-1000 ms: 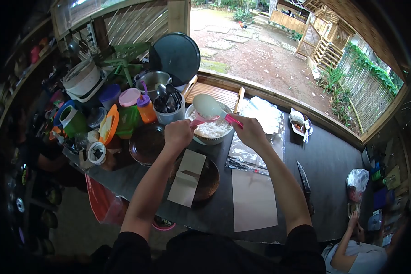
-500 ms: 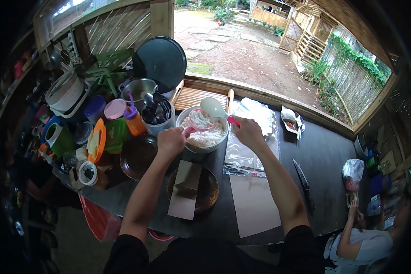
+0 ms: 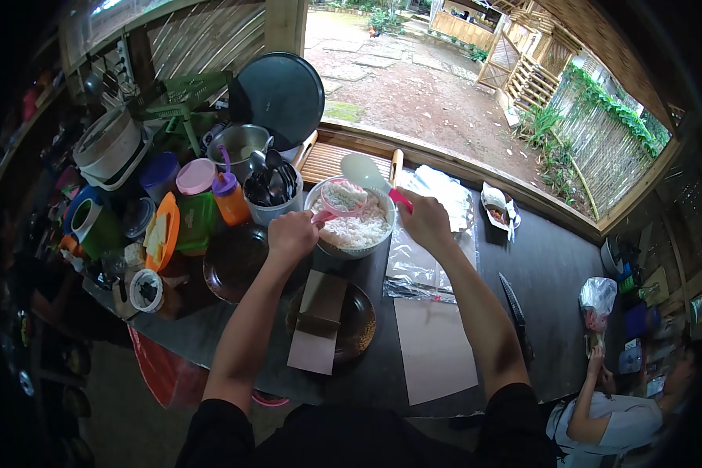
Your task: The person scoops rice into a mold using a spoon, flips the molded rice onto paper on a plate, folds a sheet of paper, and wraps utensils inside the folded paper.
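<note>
A white bowl [image 3: 356, 253] of cooked rice [image 3: 359, 232] stands on the dark table. My left hand [image 3: 292, 235] is closed round the handle of a pink scoop cup [image 3: 343, 212], which holds rice and sits over the bowl's left half. In my right hand [image 3: 424, 221] is the pink handle of a rice paddle [image 3: 362, 171]; its pale blade is raised above the bowl's far rim. Nearer my body, a folded brown cardboard piece [image 3: 313, 355] rests on a dark round plate [image 3: 356, 327]. Plastic sheets [image 3: 421, 261] lie under my right forearm, beside a flat brown sheet [image 3: 435, 351].
Left of the bowl stand a tub of spoons [image 3: 271, 209], an orange bottle [image 3: 231, 201] and a dark plate [image 3: 238, 265]. A knife [image 3: 515, 308] and a small food box [image 3: 499, 210] lie to the right. Another person [image 3: 608, 421] works at the right edge beside a plastic bag [image 3: 597, 300].
The rice-filled scoop has risen slightly and shifted right over the bowl. The paddle's blade has tipped up and back, away from the scoop. The view has shifted a little.
</note>
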`<state>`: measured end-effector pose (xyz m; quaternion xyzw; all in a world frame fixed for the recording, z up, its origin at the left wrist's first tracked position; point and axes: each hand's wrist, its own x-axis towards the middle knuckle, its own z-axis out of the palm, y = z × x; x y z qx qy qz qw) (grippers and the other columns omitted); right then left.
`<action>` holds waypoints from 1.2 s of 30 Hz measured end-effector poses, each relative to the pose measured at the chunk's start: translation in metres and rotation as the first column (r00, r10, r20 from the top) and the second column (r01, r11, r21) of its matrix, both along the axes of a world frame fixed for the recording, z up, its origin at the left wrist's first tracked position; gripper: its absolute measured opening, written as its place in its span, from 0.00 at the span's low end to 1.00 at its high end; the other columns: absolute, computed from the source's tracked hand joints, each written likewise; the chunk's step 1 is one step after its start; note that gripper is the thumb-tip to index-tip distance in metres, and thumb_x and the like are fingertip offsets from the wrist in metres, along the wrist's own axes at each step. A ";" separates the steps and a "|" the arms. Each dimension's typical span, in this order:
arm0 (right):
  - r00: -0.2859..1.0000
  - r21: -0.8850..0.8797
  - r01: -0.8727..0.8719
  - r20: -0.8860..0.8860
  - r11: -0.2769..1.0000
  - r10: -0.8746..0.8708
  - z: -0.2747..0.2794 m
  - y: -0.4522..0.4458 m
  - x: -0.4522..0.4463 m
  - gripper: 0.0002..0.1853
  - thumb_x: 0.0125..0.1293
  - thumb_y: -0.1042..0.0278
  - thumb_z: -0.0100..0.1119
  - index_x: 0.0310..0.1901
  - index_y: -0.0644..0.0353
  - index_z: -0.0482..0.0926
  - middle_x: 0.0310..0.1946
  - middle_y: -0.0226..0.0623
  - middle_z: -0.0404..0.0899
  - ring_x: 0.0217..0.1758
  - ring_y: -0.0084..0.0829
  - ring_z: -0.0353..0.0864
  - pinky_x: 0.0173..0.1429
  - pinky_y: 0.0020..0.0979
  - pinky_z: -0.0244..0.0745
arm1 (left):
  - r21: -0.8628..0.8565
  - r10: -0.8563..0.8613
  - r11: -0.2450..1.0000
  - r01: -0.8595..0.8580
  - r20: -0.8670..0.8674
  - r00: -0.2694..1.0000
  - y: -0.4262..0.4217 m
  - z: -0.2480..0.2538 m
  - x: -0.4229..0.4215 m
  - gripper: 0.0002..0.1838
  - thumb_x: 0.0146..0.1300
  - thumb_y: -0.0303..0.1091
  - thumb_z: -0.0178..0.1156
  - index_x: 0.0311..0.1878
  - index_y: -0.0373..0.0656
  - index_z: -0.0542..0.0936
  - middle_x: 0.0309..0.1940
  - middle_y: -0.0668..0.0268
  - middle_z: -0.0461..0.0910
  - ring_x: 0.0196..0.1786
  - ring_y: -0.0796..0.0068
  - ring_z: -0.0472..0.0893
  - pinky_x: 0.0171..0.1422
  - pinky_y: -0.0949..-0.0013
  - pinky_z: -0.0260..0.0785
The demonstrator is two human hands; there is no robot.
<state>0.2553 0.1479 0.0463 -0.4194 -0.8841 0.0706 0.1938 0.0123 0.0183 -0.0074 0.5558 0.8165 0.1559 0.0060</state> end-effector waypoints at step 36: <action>0.942 -0.206 -0.023 0.324 0.978 0.090 -0.015 -0.004 -0.011 0.12 0.64 0.67 0.58 0.44 0.57 0.87 0.44 0.51 0.86 0.49 0.49 0.87 0.53 0.47 0.81 | 0.068 0.054 0.996 -0.060 0.083 0.995 -0.013 -0.011 -0.015 0.18 0.68 0.52 0.60 0.41 0.47 0.86 0.36 0.53 0.87 0.42 0.49 0.87 0.48 0.47 0.79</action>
